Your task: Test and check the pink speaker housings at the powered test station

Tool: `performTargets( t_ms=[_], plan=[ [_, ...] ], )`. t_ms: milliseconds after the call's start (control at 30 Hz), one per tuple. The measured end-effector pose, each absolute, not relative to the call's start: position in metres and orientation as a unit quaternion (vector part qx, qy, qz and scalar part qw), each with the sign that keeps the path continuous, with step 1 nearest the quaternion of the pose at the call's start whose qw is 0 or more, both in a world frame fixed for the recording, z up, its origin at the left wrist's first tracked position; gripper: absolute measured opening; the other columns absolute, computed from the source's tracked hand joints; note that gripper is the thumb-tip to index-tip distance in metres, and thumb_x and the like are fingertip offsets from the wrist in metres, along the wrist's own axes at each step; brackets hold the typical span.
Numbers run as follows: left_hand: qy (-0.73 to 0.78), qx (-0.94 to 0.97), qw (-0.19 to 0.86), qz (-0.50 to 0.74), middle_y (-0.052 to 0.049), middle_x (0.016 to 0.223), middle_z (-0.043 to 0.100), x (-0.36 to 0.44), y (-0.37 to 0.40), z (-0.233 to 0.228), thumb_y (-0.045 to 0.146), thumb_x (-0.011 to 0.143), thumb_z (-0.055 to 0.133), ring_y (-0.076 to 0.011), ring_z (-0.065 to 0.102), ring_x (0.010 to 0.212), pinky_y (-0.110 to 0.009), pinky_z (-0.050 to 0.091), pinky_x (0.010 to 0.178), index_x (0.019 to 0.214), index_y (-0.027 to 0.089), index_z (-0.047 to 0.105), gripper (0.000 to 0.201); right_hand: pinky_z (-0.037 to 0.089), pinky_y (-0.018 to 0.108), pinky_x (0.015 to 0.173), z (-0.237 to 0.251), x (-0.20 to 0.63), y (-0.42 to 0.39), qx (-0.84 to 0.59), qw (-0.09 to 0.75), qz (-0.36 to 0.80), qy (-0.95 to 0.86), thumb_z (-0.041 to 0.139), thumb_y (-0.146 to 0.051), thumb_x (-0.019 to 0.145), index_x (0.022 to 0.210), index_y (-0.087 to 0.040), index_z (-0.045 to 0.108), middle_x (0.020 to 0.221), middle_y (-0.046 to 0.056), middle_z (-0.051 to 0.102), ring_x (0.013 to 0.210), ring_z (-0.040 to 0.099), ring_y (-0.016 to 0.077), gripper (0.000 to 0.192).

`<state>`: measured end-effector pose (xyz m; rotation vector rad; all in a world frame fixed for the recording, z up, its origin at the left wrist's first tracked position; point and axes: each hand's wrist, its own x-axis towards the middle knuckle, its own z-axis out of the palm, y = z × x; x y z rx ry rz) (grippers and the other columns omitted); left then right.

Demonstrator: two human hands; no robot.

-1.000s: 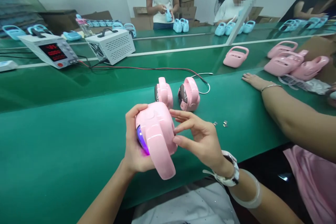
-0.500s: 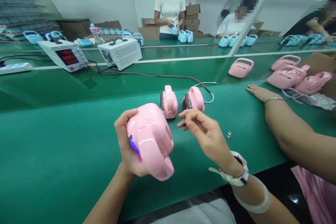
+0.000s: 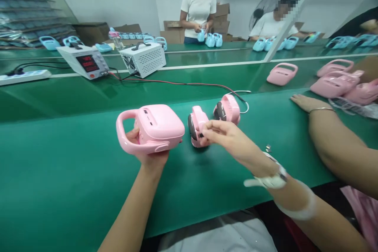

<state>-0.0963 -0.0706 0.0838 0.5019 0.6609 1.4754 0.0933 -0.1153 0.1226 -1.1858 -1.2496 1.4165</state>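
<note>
My left hand grips a pink handled device that looks like a portable speaker, holding it above the green table. Its loop handle points left, and the face with small port slots is turned up toward me. My right hand is closed in a pinch, with a small dark bit at the fingertips too small to name. Those fingertips overlap a second pink device with a dark front; whether they touch it I cannot tell. A third such device stands just behind, beside a white cable end.
Small metal pieces lie right of my hand. A co-worker's arm rests at the right, near several pink devices. Power supplies stand at the back left, with a red wire running right. People across handle blue devices.
My left hand has turned the pink device over, so its slots now show and its handle points left. My right hand stays pinched near the second device, which now sits askew and nearer me.
</note>
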Motion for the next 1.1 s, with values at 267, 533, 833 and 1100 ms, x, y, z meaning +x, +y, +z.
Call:
performTargets(
  t_ms=[267, 533, 833, 1100],
  plan=[
    [0.287, 0.225, 0.745, 0.560, -0.016, 0.098, 0.064, -0.088, -0.079, 0.088, 0.067, 0.062, 0.058, -0.0271, 0.062, 0.066, -0.033, 0.049, 0.045, 0.121, 0.018, 0.054, 0.077, 0.058, 0.032, 0.079, 0.107, 0.091, -0.197, -0.385, 0.422, 0.692, -0.442, 0.065, -0.035, 0.088, 0.080, -0.022, 0.063, 0.086, 0.004, 0.069, 0.082, 0.070, 0.0182, 0.015],
    [0.297, 0.214, 0.765, 0.530, -0.011, 0.092, 0.063, -0.073, -0.084, 0.087, 0.058, 0.062, 0.070, -0.0186, 0.055, 0.058, -0.025, 0.041, 0.038, 0.123, 0.019, 0.054, 0.074, 0.039, 0.020, 0.049, 0.066, 0.108, -0.179, -0.534, 0.500, 0.603, -0.317, 0.067, -0.044, 0.085, 0.071, -0.018, 0.057, 0.054, -0.005, 0.050, 0.046, 0.045, 0.0061, 0.031],
    [0.293, 0.357, 0.680, 0.569, -0.005, 0.089, 0.067, -0.069, -0.086, 0.083, 0.059, 0.066, 0.076, -0.0158, 0.055, 0.058, -0.027, 0.047, 0.041, 0.099, 0.021, 0.068, 0.051, 0.032, 0.018, 0.039, 0.070, 0.097, -0.170, -0.521, 0.469, 0.652, -0.290, 0.065, -0.036, 0.081, 0.070, -0.017, 0.054, 0.052, -0.004, 0.059, 0.033, 0.043, 0.0032, 0.025],
    [0.272, 0.379, 0.666, 0.582, -0.001, 0.102, 0.069, -0.077, -0.090, 0.072, 0.046, 0.068, 0.078, -0.0163, 0.056, 0.062, -0.027, 0.054, 0.050, 0.107, 0.026, 0.066, 0.045, 0.037, 0.016, 0.036, 0.074, 0.101, -0.161, -0.498, 0.446, 0.688, -0.283, 0.069, -0.033, 0.077, 0.071, -0.016, 0.053, 0.061, -0.003, 0.064, 0.034, 0.053, 0.0057, 0.024]
  ],
)
